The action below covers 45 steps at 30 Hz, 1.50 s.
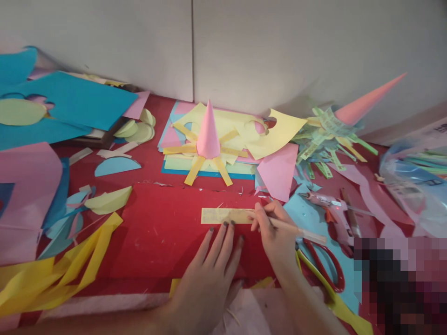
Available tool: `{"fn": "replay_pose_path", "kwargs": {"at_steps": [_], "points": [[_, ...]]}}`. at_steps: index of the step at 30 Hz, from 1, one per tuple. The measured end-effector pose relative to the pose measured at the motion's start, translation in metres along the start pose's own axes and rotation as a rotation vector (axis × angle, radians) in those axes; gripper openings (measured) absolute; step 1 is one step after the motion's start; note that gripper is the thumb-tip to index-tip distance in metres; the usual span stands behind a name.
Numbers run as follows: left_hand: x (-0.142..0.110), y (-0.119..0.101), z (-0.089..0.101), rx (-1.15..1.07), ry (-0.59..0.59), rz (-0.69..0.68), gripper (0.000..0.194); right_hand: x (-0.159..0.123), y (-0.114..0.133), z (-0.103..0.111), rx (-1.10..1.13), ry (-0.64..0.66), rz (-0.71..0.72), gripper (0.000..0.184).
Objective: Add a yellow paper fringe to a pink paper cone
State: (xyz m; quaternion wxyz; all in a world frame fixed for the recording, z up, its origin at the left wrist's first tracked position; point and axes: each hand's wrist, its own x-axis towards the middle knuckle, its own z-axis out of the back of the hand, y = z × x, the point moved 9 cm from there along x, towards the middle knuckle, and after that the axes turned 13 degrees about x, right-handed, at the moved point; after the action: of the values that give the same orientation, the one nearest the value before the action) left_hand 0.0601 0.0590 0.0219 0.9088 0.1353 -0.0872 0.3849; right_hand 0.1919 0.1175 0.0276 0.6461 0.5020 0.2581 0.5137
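Red covers the worktable [151, 163] below a pale wall [279, 51], with cut paper [117, 166] scattered about. Near the middle lies a pale yellow strip [213, 214] (faint marks show toward its left end). The left hand [213, 267] rests with fingers slightly spread, tips at the strip's lower edge; the right hand [275, 230] pinches a pale pen [291, 228] over its right part. Beyond stands a pink cone [208, 135].

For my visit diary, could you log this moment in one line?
left hand: at edge of strip | right hand: holds pen at strip | pink cone: upright beyond strip
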Motion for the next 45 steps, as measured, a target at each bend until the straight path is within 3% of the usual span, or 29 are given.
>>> {"fn": "replay_pose_path", "kwargs": {"at_steps": [25, 33, 36, 39, 45], "points": [[0.002, 0.001, 0.001, 0.004, -0.012, 0.009, 0.051, -0.001, -0.001, -0.001, 0.025, 0.02, -0.024, 0.034], [0.003, 0.001, 0.003, 0.012, -0.004, 0.0, 0.052, -0.003, -0.005, 0.006, 0.126, -0.074, -0.081, 0.031], [0.003, 0.001, 0.003, 0.009, 0.003, 0.002, 0.053, -0.008, 0.005, 0.012, 0.242, -0.154, 0.02, 0.022], [0.003, 0.001, 0.002, 0.006, 0.008, 0.005, 0.053, -0.01, 0.022, 0.002, 0.238, -0.04, 0.129, 0.016], [0.003, 0.001, 0.002, -0.001, -0.004, 0.002, 0.048, -0.007, 0.027, -0.02, 0.116, 0.197, 0.136, 0.011]]}}
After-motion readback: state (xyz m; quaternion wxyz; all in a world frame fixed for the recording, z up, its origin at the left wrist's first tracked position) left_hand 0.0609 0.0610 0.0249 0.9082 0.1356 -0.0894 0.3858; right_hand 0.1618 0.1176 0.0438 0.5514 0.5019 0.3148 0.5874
